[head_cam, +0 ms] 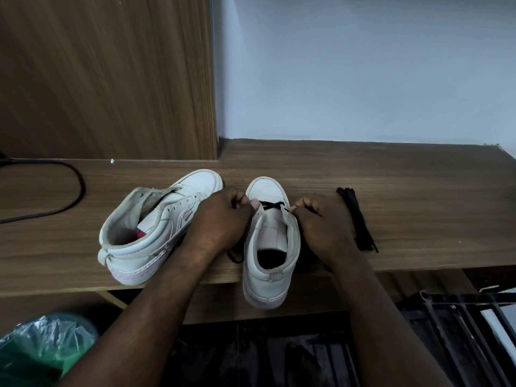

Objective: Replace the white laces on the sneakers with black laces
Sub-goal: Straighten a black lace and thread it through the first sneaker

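Observation:
Two white high-top sneakers sit on a wooden table (391,219). The right sneaker (269,247) stands upright, toe pointing away, its heel past the table's front edge. A black lace (272,205) crosses its lowest eyelets. My left hand (223,216) pinches the lace end at the shoe's left side. At the right side, my right hand (321,222) pinches the other end. A loop of the lace (236,256) lies on the table beside the shoe. The left sneaker (156,222) lies tilted on its side, unlaced. A spare black lace (356,217) lies bundled to the right.
A black cable (69,196) curves across the table's left part. A wooden panel (111,79) and a white wall (363,65) stand behind the table. A green plastic bag (42,347) sits low at the left, and a dark metal rack (460,325) at the lower right.

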Demonstrator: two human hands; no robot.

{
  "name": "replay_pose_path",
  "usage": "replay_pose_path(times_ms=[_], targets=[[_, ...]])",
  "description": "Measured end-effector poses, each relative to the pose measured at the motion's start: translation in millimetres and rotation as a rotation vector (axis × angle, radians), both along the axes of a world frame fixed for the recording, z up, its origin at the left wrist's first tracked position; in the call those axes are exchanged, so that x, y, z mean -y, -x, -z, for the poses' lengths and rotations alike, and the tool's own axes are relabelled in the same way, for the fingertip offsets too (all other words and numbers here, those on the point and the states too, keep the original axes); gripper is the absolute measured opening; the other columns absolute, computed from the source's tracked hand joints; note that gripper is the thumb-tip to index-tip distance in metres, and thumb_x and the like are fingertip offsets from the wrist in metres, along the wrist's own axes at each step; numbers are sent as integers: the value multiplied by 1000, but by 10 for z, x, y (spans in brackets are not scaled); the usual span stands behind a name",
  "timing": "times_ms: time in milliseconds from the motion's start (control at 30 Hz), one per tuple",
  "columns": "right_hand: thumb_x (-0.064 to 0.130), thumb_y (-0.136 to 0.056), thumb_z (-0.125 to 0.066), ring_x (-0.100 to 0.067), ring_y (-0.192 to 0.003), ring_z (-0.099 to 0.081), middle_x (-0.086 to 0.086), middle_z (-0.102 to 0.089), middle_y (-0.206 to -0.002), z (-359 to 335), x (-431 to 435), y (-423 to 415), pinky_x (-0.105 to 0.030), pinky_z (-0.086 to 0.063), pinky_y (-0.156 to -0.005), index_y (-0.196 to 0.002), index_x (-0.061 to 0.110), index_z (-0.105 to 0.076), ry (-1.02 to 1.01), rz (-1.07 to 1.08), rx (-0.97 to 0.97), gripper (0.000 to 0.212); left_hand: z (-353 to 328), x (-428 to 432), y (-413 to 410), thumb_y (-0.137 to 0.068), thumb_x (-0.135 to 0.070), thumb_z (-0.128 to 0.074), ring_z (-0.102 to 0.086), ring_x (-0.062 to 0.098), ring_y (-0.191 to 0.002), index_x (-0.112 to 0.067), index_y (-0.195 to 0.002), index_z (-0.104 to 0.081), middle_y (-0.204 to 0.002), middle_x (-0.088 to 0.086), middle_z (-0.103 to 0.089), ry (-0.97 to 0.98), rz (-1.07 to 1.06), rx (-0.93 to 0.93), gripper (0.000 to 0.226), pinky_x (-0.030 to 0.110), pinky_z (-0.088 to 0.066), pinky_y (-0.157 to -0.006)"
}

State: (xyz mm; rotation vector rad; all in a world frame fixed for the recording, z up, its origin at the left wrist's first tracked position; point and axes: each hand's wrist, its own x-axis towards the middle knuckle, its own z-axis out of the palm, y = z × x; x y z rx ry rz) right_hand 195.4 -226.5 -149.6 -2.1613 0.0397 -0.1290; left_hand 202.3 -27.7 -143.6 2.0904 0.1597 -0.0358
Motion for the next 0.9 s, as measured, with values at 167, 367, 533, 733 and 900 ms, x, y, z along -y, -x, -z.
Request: replay_pose_path(times_ms=[167, 367, 533, 733, 900], targets=[[22, -97, -61, -14, -66, -53, 7, -58, -65, 4, -19, 3, -44, -50, -68, -64, 19, -59, 13, 29, 9, 33, 9, -16, 28, -97, -39, -67, -62, 10, -64, -17, -85, -65, -74, -1, -71, -19, 30, -45, 25, 26, -43, -60], [30, -98, -69, -6, -67, -65, 14, -71, -75, -22, 18, 28, -36, -55, -66, -80, 28, -68, 40, 11, 119, 18, -35, -17, 34, -100, -35, -63, -57, 13, -71, -16, -83, -61, -72, -6, -64, -61, 31, -37, 25, 30, -40, -63], [26, -95, -72, 2, -68, -65, 19, -73, -78, -4, 47, 13, -26, -50, -66, -82, 29, -70, -70, 8, 38, 14, -42, -28, 42, -98, -35, -66, -58, 14, -71, -19, -81, -60, -73, -7, -64, -49, 26, -39, 24, 31, -42, -67], [12, -86, -80, -11, -71, -65, -8, -75, -81, -3, 55, -12, -29, -53, -69, -83, 16, -74, -330, 46, -170, 7, -57, -86, 38, -95, -33, -71, -69, 14, -81, -23, -86, -71, -81, -7, -73, -16, 43, -31, 13, 31, -54, -78], [4, -84, -77, -19, -79, -70, -10, -77, -87, 2, 36, -34, -39, -58, -81, -85, 14, -75, -459, 68, -222, 11, -36, -92, 29, -95, -36, -71, -69, 14, -81, -24, -86, -71, -80, -7, -72, -47, 45, -37, 15, 31, -53, -76]])
